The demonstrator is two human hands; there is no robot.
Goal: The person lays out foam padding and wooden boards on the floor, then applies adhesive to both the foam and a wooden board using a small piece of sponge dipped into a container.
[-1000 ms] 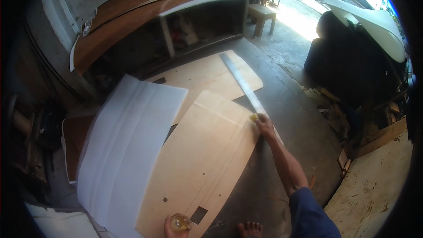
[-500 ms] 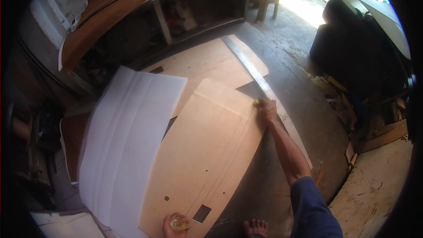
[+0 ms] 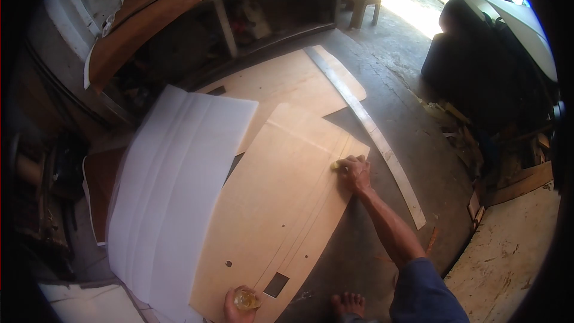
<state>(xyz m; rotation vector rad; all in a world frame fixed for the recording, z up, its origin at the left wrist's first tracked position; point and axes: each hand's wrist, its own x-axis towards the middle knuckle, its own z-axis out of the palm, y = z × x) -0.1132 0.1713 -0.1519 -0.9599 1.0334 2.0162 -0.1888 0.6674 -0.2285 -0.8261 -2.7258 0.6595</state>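
Note:
A long thin plywood panel [image 3: 263, 185] with pencil lines, small holes and a rectangular cut-out [image 3: 276, 285] lies in front of me. Near its far right edge, my right hand [image 3: 357, 174] pinches a small yellow sponge [image 3: 336, 165] against the surface. At the panel's near end, my left hand [image 3: 231, 308] is wrapped round a small clear cup [image 3: 246, 299] with yellowish liquid in it. Part of the left hand falls outside the picture.
White foam sheets [image 3: 179, 191] overlap the panel's left side. Behind lies another plywood panel [image 3: 281, 78], with a long metal strip [image 3: 365, 122] across it. A stool [image 3: 361, 1] stands farther back; wood scraps [image 3: 520, 176] lie at right. My bare foot [image 3: 348, 304] is close by.
My right hand has slid the sponge from the panel's far right corner toward me and slightly left. My left hand still holds the cup in nearly the same place.

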